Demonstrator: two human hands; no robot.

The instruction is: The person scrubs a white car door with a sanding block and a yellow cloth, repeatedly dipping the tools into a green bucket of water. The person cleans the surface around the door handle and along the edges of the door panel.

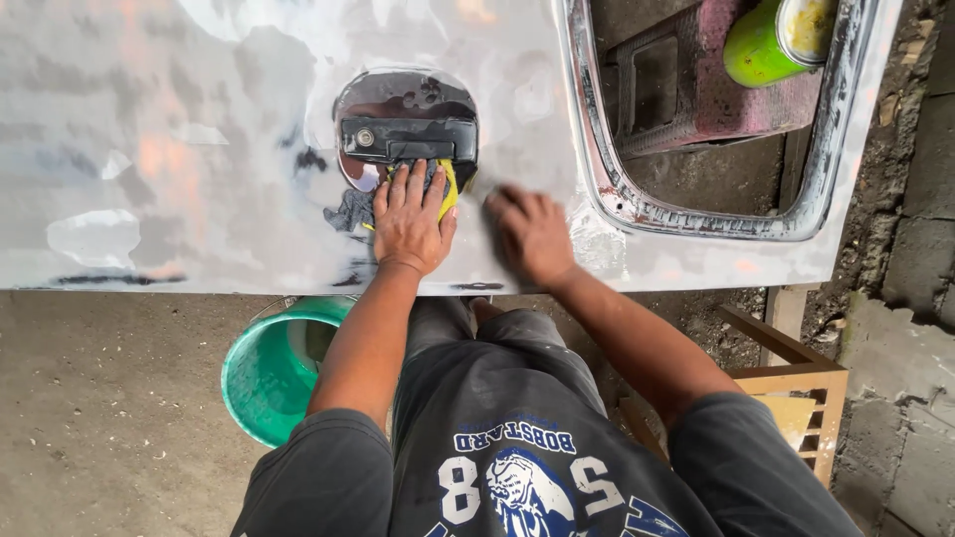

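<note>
**Head view: 2 hands on a wet silver panel, 1 yellow pad at the handle recess**

The head view looks straight down on a large glossy silver-grey sheet-metal car panel (199, 149) lying flat like a table top, its near edge just above the person's knees. The left hand (410, 224) lies palm down on a small yellow sponge-like pad (450, 189), fingers spread and pressing it flat against the panel at the lower lip of the round recess with its black handle fitting (408, 139). Only a strip of the pad shows past the fingers, so its full shape is hidden. The right hand (532, 234) lies just beside it on bare metal, fingers loosely curled and blurred; it appears to hold nothing, though I cannot tell for certain.

Handling, as a judgement: the pad looks soft, light and squashable, best held under a flat palm with fingers over its top, as it is now. The panel looks stiff and broad, slick where shiny, and thin at its edges; the rim of the window-like opening (617, 199) looks rough and crusted, a poor place to take hold.

Count: 1 panel, 1 pad, 1 handle fitting, 1 opening. Below the panel edge stands 1 teal plastic bucket (269, 378) on the concrete floor (99, 418); 1 bright green cylindrical can (766, 40) lies seen through the opening, and 1 wooden frame stool (796, 398) stands by the person's right.
</note>
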